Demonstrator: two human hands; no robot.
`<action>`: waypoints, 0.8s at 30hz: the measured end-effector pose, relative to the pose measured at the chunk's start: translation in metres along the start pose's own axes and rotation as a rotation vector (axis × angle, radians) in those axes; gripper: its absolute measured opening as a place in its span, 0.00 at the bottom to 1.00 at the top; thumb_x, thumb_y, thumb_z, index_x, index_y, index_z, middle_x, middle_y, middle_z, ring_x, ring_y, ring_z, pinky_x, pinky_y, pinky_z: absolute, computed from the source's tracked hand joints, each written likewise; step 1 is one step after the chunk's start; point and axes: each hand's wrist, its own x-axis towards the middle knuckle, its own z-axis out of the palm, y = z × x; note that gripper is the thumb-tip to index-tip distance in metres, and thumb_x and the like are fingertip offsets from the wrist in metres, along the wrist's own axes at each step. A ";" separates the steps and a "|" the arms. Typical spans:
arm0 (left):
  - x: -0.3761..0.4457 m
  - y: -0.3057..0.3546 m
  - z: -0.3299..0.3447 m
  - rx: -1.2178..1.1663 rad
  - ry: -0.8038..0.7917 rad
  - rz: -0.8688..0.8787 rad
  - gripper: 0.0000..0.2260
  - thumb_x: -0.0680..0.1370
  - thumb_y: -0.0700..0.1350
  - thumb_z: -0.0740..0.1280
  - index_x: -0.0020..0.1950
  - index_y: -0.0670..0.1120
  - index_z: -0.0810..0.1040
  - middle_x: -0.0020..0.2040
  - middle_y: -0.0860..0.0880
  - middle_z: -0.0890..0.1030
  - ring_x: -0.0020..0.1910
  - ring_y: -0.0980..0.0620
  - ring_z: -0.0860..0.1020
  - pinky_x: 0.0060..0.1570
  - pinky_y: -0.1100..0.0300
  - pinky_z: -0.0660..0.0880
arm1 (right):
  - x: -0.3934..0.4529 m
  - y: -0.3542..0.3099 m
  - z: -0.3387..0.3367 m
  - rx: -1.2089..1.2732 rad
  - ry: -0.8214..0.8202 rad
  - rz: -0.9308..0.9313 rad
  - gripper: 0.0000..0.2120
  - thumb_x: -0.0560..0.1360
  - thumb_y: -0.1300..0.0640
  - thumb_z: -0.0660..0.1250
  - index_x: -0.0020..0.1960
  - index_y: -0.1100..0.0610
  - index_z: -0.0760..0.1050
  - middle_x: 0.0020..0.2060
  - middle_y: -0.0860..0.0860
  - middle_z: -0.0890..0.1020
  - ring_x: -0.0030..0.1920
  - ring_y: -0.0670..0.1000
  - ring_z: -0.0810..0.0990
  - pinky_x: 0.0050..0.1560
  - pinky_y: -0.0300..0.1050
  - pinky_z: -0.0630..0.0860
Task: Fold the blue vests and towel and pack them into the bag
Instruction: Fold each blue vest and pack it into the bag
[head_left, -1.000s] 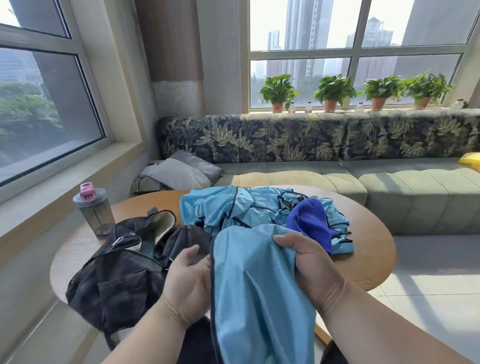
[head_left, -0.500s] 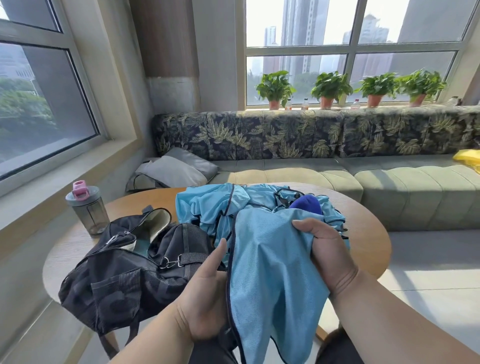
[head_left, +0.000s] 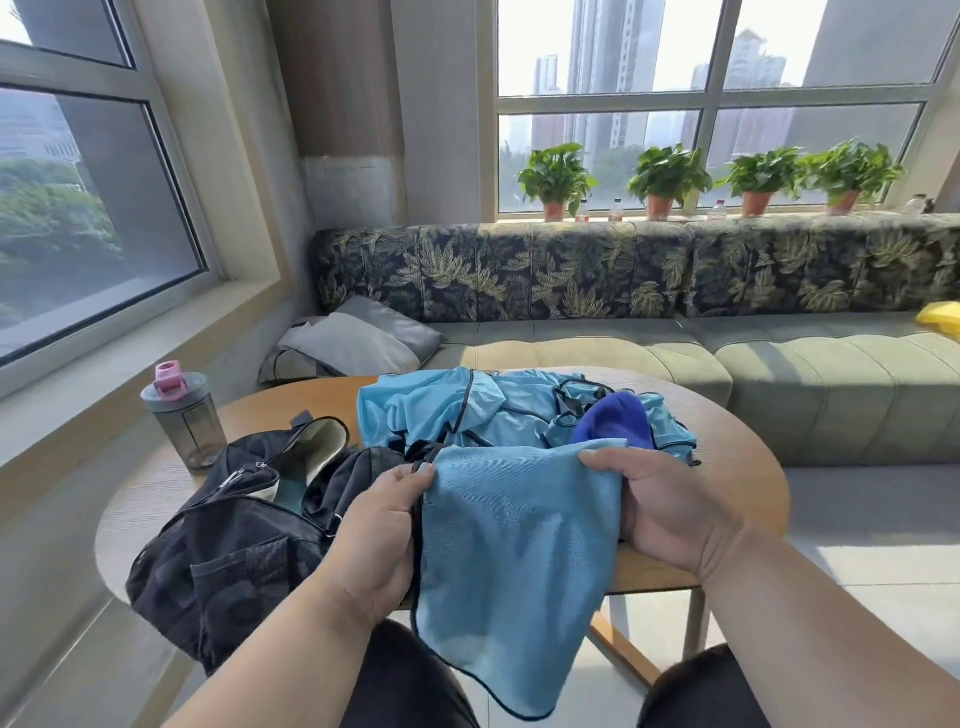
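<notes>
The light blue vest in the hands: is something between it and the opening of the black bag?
Nothing visible blocks it. The light blue vest hangs between the left hand and right hand, directly beside the black bag, whose opening is unzipped and faces up.

On the table (head_left: 727, 431), the bag (head_left: 234, 540) lies left and the heaped vests (head_left: 467, 410) behind centre. The bottle (head_left: 184, 415) stands left of the bag, and the sofa (head_left: 779, 374) runs behind the table.
</notes>
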 end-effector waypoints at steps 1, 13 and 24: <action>0.001 0.000 0.000 0.064 0.058 0.047 0.11 0.84 0.44 0.68 0.63 0.39 0.77 0.57 0.37 0.84 0.51 0.41 0.84 0.47 0.49 0.82 | 0.001 0.001 0.000 -0.039 0.010 0.002 0.17 0.81 0.61 0.65 0.67 0.66 0.79 0.61 0.64 0.84 0.64 0.65 0.82 0.68 0.63 0.75; -0.008 0.013 0.014 0.157 0.094 0.312 0.09 0.84 0.40 0.67 0.57 0.50 0.85 0.44 0.46 0.86 0.41 0.54 0.82 0.45 0.58 0.80 | 0.006 -0.001 0.010 -0.211 0.343 -0.282 0.27 0.76 0.56 0.76 0.73 0.48 0.74 0.62 0.48 0.83 0.59 0.53 0.83 0.56 0.52 0.81; -0.012 0.028 0.019 -0.118 0.145 0.199 0.10 0.85 0.38 0.63 0.56 0.46 0.84 0.48 0.43 0.87 0.40 0.49 0.85 0.40 0.55 0.82 | -0.019 -0.004 0.017 -0.606 -0.019 -0.255 0.12 0.76 0.60 0.77 0.58 0.49 0.84 0.48 0.46 0.88 0.50 0.47 0.87 0.55 0.44 0.83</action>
